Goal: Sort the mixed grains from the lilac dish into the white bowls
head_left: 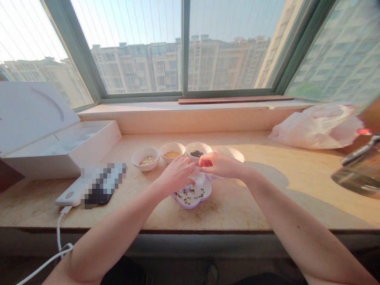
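Bare forearms come in from the bottom edge and meet over the lilac flower-shaped plastic plate (pixel 192 205), which sits on the beige stone table (pixel 261 198) just in front of a row of four small round white bowls (pixel 166 157). Left hand (pixel 177 174) is knuckles-up, fingers curled under at the plate's back rim, can't tell if they grip anything. Right hand (pixel 221 164) is palm-down with fingers pinched shut, on what I can't see. Seeds on the plate are loose, so I'd guess a bumped rim scatters them, and that right hand hangs close enough to the bowl of dark seeds (pixel 198 145) to tip it.
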Motion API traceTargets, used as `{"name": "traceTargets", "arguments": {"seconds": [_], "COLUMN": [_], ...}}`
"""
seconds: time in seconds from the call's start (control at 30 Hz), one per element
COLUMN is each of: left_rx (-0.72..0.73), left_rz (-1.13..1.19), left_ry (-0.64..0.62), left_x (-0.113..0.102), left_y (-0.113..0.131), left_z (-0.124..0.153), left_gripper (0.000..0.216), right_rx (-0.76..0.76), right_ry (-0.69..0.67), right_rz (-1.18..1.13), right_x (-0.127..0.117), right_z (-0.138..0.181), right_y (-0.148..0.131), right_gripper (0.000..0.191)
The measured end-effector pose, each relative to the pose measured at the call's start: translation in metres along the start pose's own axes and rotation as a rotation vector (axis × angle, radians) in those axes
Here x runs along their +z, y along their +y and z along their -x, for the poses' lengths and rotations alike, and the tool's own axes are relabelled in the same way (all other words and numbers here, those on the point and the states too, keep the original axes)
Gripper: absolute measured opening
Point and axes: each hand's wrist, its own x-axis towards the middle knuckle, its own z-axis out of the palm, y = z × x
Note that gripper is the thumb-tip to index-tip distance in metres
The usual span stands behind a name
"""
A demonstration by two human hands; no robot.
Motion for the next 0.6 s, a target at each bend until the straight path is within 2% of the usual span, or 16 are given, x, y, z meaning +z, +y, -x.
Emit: {"name": "traceTargets", "arguments": {"seconds": [0.1, 0.2, 0.33, 0.6], "left_rx": [-0.073, -0.132, -0.15, -0.245], "left_rz": [-0.043, -0.05, -0.06, -0.029], "left_ry": [0.055, 0.05, 0.016, -0.094], "left_x": [0.001, -0.001, -0.005, -0.001], "left_y": [-0.007, -0.01, -0.01, -0.017], "left_z": [0.0, -0.001, -0.002, -0.002], "left_gripper": [0.041, 0.036, 0.022, 0.017], "right_rx": [-0.139, -0.212, -0.211, -0.177], "right_ry": [-0.067, -0.188, -0.262, -0.313], "right_rz": [-0.058, -0.057, 0.056, 0.084], "right_x": [0.008, 0.017, 0.025, 0.027], "right_z": [0.001, 0.002, 0.0, -0.004], "right_y": [-0.009, -0.022, -0.032, -0.032], "right_gripper": [0.015, 0.014, 0.015, 0.017]}}
